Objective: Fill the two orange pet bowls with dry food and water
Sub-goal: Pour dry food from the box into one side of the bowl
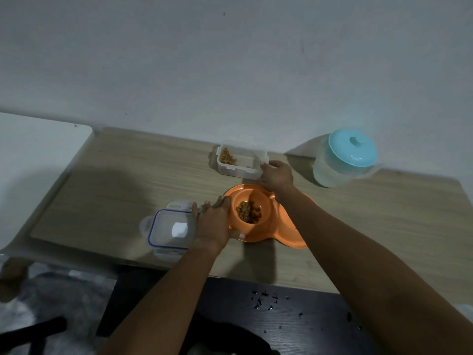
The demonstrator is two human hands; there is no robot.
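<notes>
Crowding bowls (266,216): lid (170,228), container (240,160), perhaps jug (345,158).

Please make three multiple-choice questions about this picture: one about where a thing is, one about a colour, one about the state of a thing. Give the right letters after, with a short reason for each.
1. Where does the jug with a lid stand?
A. at the far right of the wooden table, near the wall
B. between the two hands
C. inside the clear food container

2. What colour is the jug's lid?
A. orange
B. light blue
C. black

3. What is the state of the orange bowl nearest the left hand?
A. empty
B. full of water
C. holding some dry food

Answers:
1. A: the jug stands at the far right of the wooden table, beyond the right hand.
2. B: its lid is light blue.
3. C: brown kibble lies in the orange bowl beside the left hand; the clear food container behind it also holds some.
</notes>
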